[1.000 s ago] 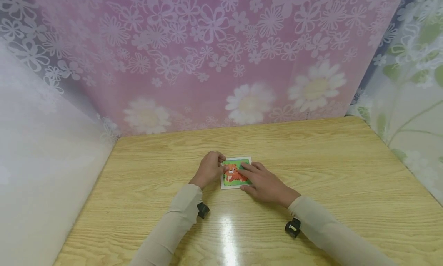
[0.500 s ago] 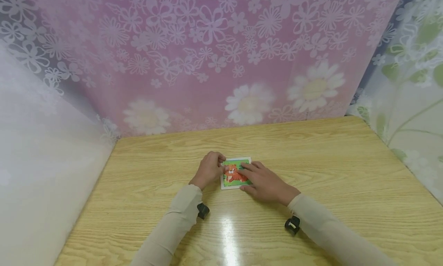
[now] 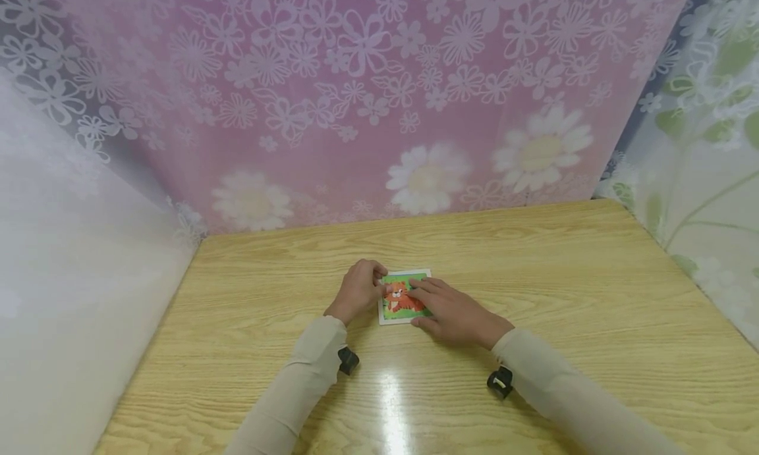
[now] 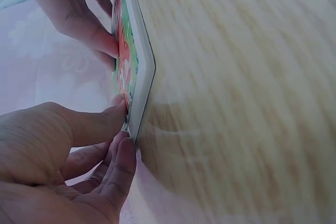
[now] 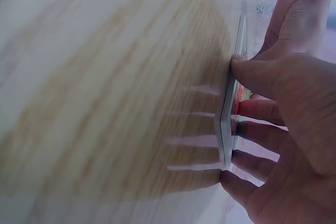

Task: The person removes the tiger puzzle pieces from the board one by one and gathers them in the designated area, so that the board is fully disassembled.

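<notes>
The left hand (image 3: 358, 287) pinches one tiger picture (image 3: 400, 303) on one counter (image 3: 534, 264). The right hand (image 3: 455, 315), fingers spread apart, touches it.

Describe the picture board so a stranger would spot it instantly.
Find the wood-grain table, then the left hand and right hand. Between them is the square picture board, touched by both; its white border and orange cartoon animal on green set it apart.

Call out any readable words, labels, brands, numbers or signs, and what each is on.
None readable in any view.
Picture board: no lettering on the visible part; the left hand and right hand cover some.
Black device at the right wrist: pale mark, too small to tell.
</notes>
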Tool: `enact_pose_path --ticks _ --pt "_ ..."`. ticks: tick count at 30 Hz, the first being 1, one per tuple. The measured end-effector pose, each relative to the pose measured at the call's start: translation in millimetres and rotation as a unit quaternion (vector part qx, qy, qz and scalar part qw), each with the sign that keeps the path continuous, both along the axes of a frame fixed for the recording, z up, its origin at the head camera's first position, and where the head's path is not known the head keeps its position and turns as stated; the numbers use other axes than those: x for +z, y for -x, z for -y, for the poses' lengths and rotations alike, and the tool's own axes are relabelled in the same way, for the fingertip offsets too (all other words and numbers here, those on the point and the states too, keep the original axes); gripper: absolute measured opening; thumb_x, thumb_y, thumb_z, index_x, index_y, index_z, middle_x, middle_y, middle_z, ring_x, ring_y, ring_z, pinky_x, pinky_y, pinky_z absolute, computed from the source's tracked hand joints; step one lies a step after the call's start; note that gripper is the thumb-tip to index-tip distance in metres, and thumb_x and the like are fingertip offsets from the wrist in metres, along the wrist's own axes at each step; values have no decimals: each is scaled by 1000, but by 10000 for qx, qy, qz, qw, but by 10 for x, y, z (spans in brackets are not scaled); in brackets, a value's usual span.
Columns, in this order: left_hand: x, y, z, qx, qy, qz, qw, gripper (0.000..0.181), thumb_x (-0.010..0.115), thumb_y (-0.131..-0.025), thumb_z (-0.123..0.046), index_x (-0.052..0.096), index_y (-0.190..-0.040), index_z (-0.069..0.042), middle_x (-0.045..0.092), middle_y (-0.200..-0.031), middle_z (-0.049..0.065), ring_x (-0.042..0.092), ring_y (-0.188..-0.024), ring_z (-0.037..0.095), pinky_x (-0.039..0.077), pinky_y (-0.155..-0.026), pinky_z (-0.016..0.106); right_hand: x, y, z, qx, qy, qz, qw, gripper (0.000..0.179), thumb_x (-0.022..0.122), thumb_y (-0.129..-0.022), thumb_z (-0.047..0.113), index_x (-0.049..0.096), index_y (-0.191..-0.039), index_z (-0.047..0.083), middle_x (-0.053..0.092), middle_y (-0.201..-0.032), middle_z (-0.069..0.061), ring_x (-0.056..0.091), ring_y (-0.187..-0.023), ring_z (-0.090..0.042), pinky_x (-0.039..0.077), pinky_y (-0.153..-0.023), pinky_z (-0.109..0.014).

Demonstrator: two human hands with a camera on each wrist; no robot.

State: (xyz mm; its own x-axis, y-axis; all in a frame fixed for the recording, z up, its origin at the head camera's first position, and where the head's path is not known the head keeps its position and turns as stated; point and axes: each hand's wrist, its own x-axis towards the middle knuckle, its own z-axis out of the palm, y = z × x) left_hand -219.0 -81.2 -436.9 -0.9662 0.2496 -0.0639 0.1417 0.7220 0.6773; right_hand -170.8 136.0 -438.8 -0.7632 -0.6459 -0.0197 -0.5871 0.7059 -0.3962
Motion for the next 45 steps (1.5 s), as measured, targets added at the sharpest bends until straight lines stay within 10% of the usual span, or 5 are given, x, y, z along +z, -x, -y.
enact_pose_path --ticks 45 --pt "-59 20 61 57 -457 -86 9989 22 75 -93 -6 73 -114 -3 70 -106 8 66 -92 20 56 -80 35 15 16 1 7 -18 77 10000 57 65 -101 31 50 -145 -3 38 -158 -19 31 -146 -43 32 -115 -55"
